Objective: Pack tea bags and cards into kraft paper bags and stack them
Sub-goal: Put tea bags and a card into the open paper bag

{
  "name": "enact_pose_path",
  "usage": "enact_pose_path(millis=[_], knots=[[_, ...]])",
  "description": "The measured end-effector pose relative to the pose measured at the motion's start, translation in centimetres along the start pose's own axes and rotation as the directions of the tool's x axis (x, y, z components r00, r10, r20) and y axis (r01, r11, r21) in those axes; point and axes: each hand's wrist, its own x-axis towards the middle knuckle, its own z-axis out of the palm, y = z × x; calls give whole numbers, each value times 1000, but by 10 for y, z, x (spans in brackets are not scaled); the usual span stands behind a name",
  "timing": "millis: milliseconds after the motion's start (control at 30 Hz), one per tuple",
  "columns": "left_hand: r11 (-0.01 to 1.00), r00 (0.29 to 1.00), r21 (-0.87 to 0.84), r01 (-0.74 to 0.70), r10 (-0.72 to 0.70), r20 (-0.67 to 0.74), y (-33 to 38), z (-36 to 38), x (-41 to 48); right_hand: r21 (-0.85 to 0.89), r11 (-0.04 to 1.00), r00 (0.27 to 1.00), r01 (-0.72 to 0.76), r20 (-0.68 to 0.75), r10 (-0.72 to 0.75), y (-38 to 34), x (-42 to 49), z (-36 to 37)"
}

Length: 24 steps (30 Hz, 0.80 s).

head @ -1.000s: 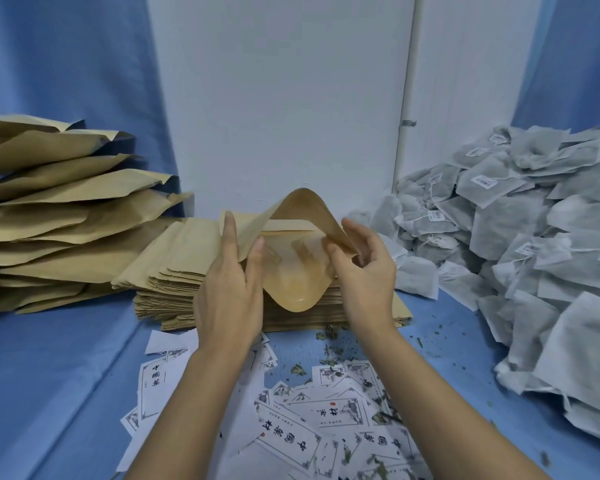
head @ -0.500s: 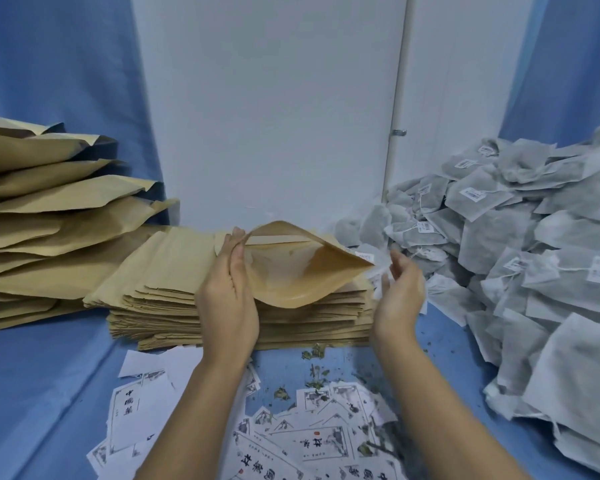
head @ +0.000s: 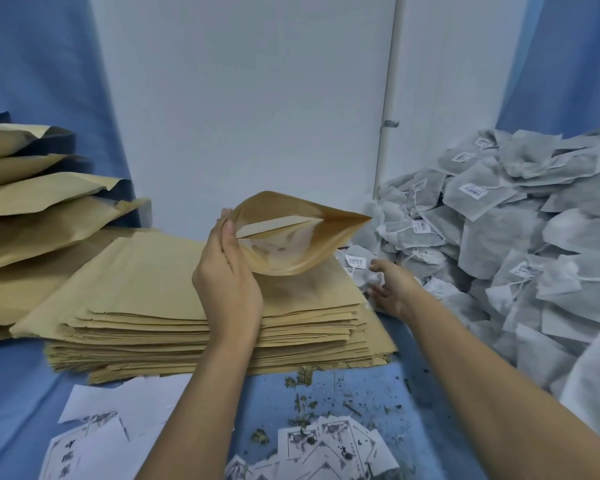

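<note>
Item, held: one kraft paper bag (head: 291,233), mouth spread open toward you, its left edge pinched in your left hand (head: 227,289).
Beneath it: stack of flat kraft bags (head: 187,306) on blue cloth (head: 14,393).
Far left: pile of bulging kraft bags (head: 32,202).
Right: heap of white tea bags (head: 516,237). Your right hand (head: 392,285) is at a labelled tea bag (head: 359,263) on the heap's near edge, fingers touching it; the grip is blurred.
Foreground: printed cards (head: 326,448), with loose leaf crumbs (head: 305,375) scattered near them.
</note>
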Motion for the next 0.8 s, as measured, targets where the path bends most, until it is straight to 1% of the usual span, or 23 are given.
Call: enact_pose_path(millis=[67, 133, 200, 267, 333, 433, 467, 533, 600, 633, 700, 733, 767, 800], knots=[[1000, 1000, 0, 11, -11, -10, -3, 3, 1, 6, 999, 999, -45, -5, 45, -1, 4, 0], [1000, 1000, 1, 14, -14, -15, -4, 5, 1, -60, 996, 997, -62, 34, 64, -1, 6, 2], [1000, 1000, -1, 14, -14, -16, -5, 6, 1, -157, 987, 994, -40, 92, 55, 0, 6, 4], [1000, 1000, -7, 16, -16, -19, -5, 7, 0, -203, 979, 986, -3, 161, 36, -1, 6, 8], [1000, 999, -14, 19, -20, -25, -5, 7, -1, -206, 978, 981, 13, 192, 28, 0, 8, 9], [999, 999, -25, 28, -29, -31, -4, 7, -2, -126, 992, 992, -6, 127, 22, 5, 14, 8], [999, 999, -29, 29, -30, -35, -3, 6, -2, -107, 994, 995, 21, 99, -10, 8, 16, 7], [999, 999, -32, 26, -28, -45, -2, 6, -1, -94, 988, 992, 120, 44, -117, 13, 20, 6], [999, 998, -32, 25, -27, -64, -1, 6, -1, -45, 971, 971, 233, -47, -235, 15, 21, 8], [999, 997, -32, 25, -27, -76, 0, 5, 0, -38, 953, 947, 299, -107, -302, 14, 19, 9], [999, 994, -31, 21, -25, -107, 3, 3, 2, -81, 889, 867, 451, -194, -458, 6, 7, 11], [999, 992, -28, 17, -21, -126, 6, 2, 3, -86, 850, 825, 519, -210, -525, 0, 0, 12], [1000, 989, -26, 13, -16, -147, 9, 1, 5, -63, 822, 799, 566, -204, -566, -6, -8, 14], [1000, 986, -29, 7, -12, -164, 12, 0, 9, -6, 814, 801, 580, -174, -572, -12, -17, 15]])
